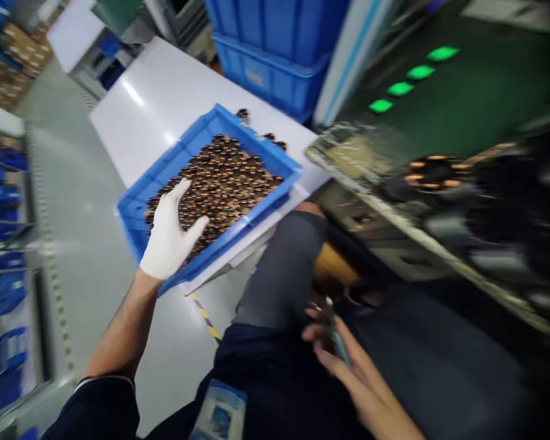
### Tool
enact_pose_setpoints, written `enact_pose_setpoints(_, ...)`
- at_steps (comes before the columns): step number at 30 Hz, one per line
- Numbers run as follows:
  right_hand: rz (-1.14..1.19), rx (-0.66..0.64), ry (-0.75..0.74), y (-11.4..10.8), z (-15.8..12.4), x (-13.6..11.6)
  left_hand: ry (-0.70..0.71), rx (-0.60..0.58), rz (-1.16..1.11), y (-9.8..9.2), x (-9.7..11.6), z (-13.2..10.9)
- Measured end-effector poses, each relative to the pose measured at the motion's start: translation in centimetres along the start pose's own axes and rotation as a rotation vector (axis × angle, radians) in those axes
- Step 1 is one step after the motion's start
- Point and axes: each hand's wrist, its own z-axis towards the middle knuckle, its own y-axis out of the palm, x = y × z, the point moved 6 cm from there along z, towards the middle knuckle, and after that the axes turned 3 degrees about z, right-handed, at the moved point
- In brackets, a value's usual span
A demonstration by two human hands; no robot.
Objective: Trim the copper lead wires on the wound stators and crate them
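My left hand [168, 235], in a white glove, reaches over the near left part of a blue plastic bin [137, 205]. Its thumb and fingers are spread apart, with nothing visible between them; whether the fingertips touch the contents is unclear. Many small dark rings with copper windings [224, 177], like motor stators, fill the bin. Down by my lap, my bare right hand [330, 342] is closed around a pair of pliers or cutters [329, 327] with a metal head and a teal handle. Motion blur hides the tool's exact kind.
The bin rests on a white table [187, 79], with a few loose rings [275, 142] behind it. Stacked blue crates [270, 55] stand beyond. To the right is a machine bench [421, 226] with green lights [399, 89] and a copper-wound ring [435, 172].
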Motion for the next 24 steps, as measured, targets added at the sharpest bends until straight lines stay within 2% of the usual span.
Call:
enact_pose_setpoints(2,0.013,0.001,0.086,-0.2,-1.2,-0.1,0.179,0.087,-0.330,1.3,7.7,0.8)
enact_pose_setpoints(3,0.018,-0.016,0.103,-0.1,-1.7,-0.5,0.257,0.090,-0.438,2.3,11.4,1.6)
enact_pose_setpoints(5,0.007,-0.057,0.101,0.0,-2.8,-1.4,0.399,0.065,-0.508,4.8,18.0,4.0)
enact_pose_setpoints(7,-0.005,-0.064,0.092,-0.3,-3.9,-1.7,0.484,0.035,-0.500,8.0,22.6,7.4)
enact_pose_setpoints(8,0.001,-0.052,0.089,-0.6,-4.5,-1.6,0.513,0.021,-0.497,9.7,24.0,9.2)
enact_pose_setpoints(10,0.032,0.012,0.077,-1.6,-5.7,-0.7,0.560,-0.023,-0.507,13.0,25.4,12.5)
enact_pose_setpoints(12,0.056,0.098,0.044,-2.6,-6.5,0.6,0.566,-0.038,-0.555,15.0,25.4,14.6)
enact_pose_setpoints(13,0.057,0.138,0.018,-3.0,-6.8,1.2,0.556,-0.027,-0.654,15.1,25.2,15.0)
enact_pose_setpoints(15,0.043,0.215,-0.053,-3.4,-7.1,2.0,0.531,-0.004,-0.957,14.1,24.6,14.2)
enact_pose_setpoints(17,0.022,0.308,-0.131,-3.5,-7.4,1.9,0.507,-0.028,-1.206,12.3,24.8,11.6)
enact_pose_setpoints(18,0.012,0.360,-0.163,-3.6,-7.6,1.6,0.515,-0.044,-1.242,11.4,25.3,9.7)
enact_pose_setpoints(21,-0.004,0.463,-0.252,-3.8,-7.9,-0.3,0.563,-0.101,-1.209,9.0,27.4,3.3)
enact_pose_setpoints(24,-0.022,0.512,-0.333,-4.7,-8.0,-2.3,0.510,-0.239,-1.105,8.7,28.8,-1.6)
